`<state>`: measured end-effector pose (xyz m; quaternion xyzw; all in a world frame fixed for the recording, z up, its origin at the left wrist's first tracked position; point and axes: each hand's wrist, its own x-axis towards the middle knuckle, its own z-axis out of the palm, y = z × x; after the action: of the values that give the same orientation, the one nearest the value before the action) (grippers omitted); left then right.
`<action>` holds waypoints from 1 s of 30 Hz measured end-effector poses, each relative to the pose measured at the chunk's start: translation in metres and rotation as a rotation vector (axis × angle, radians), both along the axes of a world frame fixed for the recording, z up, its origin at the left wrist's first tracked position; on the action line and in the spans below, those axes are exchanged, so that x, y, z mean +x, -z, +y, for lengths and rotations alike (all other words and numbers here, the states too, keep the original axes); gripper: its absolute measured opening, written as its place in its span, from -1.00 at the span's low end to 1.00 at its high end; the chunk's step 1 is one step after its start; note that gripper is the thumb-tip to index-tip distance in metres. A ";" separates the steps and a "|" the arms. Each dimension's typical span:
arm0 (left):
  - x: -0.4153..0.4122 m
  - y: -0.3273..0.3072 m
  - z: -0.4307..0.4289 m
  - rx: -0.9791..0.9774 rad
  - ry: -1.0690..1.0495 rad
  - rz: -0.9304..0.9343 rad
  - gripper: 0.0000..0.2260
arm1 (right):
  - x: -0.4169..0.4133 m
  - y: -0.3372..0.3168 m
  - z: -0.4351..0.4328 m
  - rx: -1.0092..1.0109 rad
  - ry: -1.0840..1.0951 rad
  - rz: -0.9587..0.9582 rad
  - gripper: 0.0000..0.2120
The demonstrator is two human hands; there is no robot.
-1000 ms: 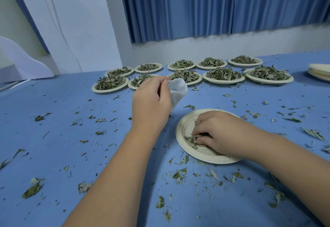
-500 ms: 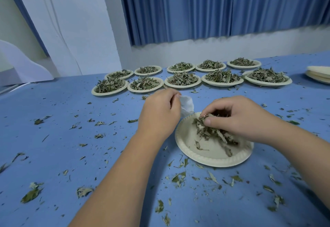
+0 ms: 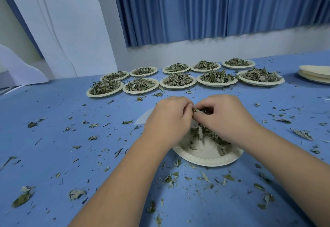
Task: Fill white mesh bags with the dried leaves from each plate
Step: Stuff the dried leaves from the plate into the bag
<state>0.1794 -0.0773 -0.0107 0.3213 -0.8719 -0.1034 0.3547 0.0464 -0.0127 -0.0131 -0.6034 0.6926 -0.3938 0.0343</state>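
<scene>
Head view: the left hand (image 3: 169, 118) grip is closed on the white mesh bag (image 3: 142, 118), most of which is hidden behind the hand. The right hand (image 3: 226, 118) grip pinches dried leaves (image 3: 198, 110) and now meets the left fingers, having risen from the plate (image 3: 205, 159) since half a second ago. Loose leaves hang over that plate. Ten filled plates (image 3: 178, 86) stand beyond on the table (image 3: 53, 119).

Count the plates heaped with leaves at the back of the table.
10: near row of five, far row of five behind it. None seems hidden. The nearly emptied plate in front is not counted.
</scene>
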 end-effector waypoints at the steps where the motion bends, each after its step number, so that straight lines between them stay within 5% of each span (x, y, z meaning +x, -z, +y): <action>1: -0.001 0.000 0.001 0.000 0.004 -0.004 -0.78 | 0.002 0.001 -0.001 -0.014 0.022 0.026 -0.91; 12: -0.008 0.004 0.002 0.335 0.023 0.283 -0.79 | 0.006 0.002 -0.001 -0.022 0.112 0.178 -0.96; 20: -0.008 0.002 0.006 0.411 -0.006 0.337 -0.77 | 0.005 0.000 0.005 -0.073 -0.039 0.201 -0.82; 30: -0.004 -0.004 0.005 0.446 -0.025 0.407 -0.75 | -0.001 -0.002 0.007 -0.020 -0.158 -0.031 -0.65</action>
<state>0.1758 -0.0721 -0.0066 0.3749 -0.7346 -0.3503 0.4440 0.0455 -0.0055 -0.0111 -0.6504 0.6382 -0.4059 0.0699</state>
